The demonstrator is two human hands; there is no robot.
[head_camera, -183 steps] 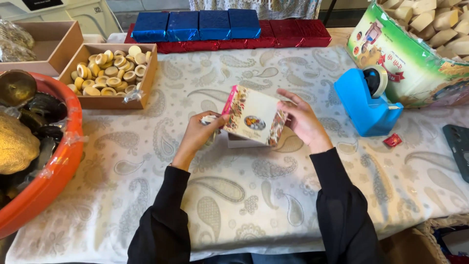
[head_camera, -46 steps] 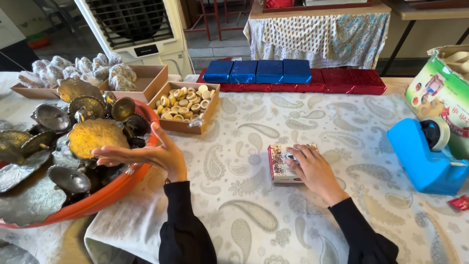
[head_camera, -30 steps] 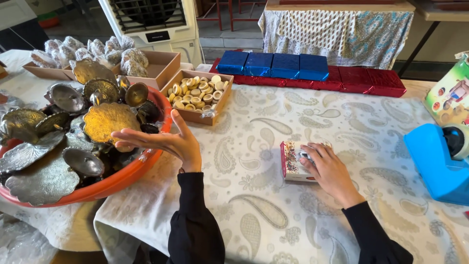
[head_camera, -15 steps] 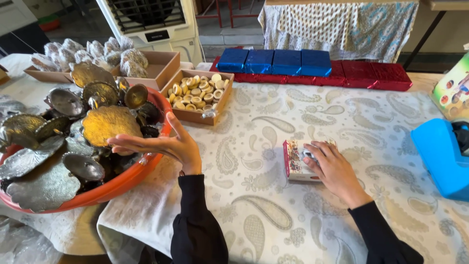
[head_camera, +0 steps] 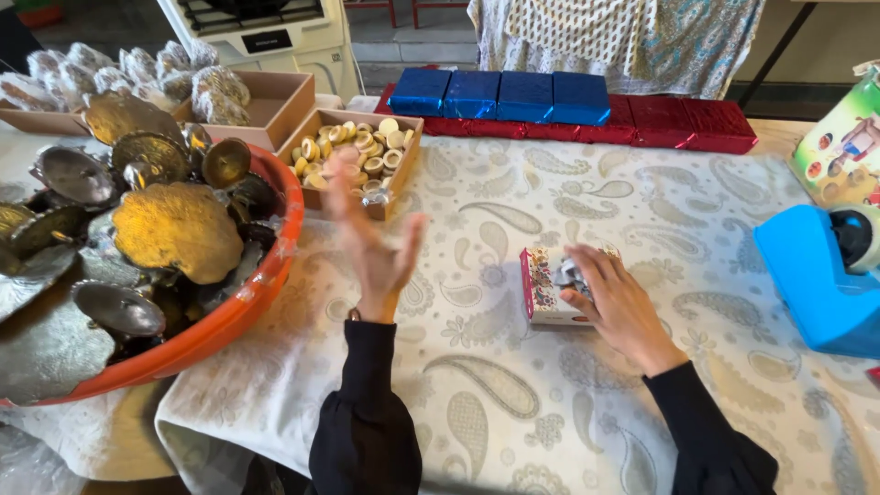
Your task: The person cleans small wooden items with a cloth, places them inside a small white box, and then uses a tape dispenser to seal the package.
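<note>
Small patterned box (head_camera: 548, 286) lying flat on the paisley tablecloth (head_camera: 513, 403), long axis running 12 to 6 o'clock, red edge facing 9 o'clock, colourful printed top. Right hand (head_camera: 616, 302) pressed flat on its 3 o'clock side, fingers spread. Left hand (head_camera: 376, 243) raised, open, blurred, empty, at 9 o'clock from the box, near the orange tub (head_camera: 243, 302).

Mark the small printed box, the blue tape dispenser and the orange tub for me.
small printed box (head_camera: 543, 291), head view, on its patterned top face.
blue tape dispenser (head_camera: 807, 284), head view, on its blue body.
orange tub (head_camera: 240, 302), head view, on its near rim.
</note>
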